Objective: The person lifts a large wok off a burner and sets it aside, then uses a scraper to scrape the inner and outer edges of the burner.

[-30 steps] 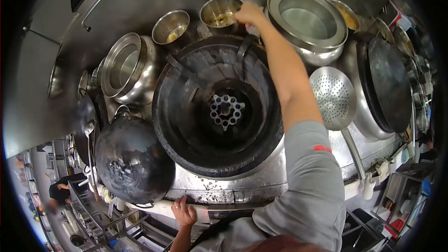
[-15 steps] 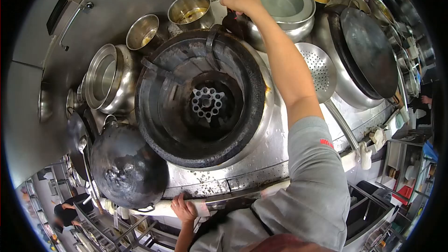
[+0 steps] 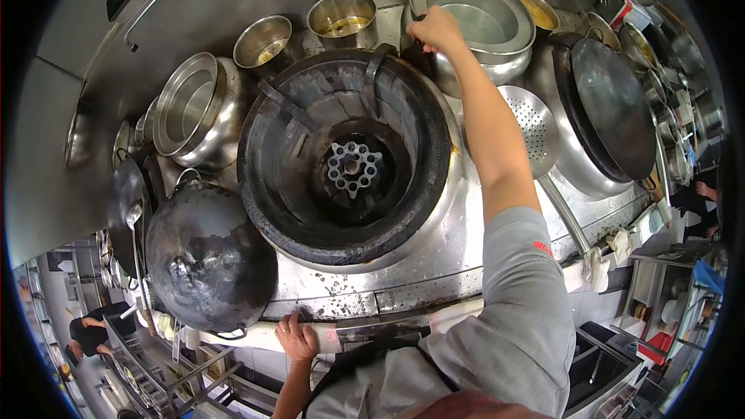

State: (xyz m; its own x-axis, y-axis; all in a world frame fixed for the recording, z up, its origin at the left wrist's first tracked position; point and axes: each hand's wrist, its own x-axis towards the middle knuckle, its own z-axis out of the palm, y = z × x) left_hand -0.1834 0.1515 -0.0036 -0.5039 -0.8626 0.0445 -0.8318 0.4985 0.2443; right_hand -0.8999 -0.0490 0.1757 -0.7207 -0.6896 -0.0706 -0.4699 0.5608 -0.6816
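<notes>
Steel counter (image 3: 458, 260) bears the wide pot (image 3: 509, 67) beside the right grip (image 3: 437, 29).

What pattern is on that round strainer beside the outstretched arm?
The strainer is silver-coloured, dotted with many small holes; see the head view.

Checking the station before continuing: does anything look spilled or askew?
Dark specks lie scattered on the shiny steel counter in front of the round black burner; against bare metal, they look like spilled residue.
</notes>
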